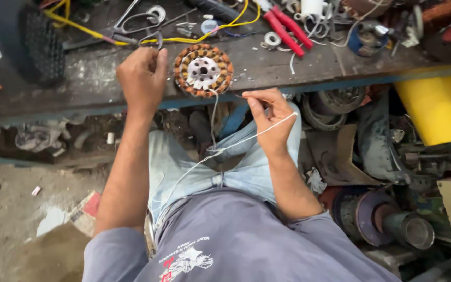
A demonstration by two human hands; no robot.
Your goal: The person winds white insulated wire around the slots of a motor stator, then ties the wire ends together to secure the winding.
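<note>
A round motor stator (pixel 203 70) with copper-orange windings and a white hub lies near the front edge of a dark wooden bench (pixel 288 68). My left hand (pixel 143 78) is closed and rests against the stator's left side, holding its rim. My right hand (pixel 268 116) hangs just below the bench edge to the right of the stator, pinching a thin white cord (pixel 220 150) that runs down across my lap. A second strand of cord drops from the stator's lower edge.
Red-handled pliers (pixel 284 27), a yellow cable (pixel 147 39), scissors and small metal rings lie at the back of the bench. A yellow roll (pixel 437 107) and old motor parts (pixel 382 214) crowd the floor on the right. Dirt floor shows on the left.
</note>
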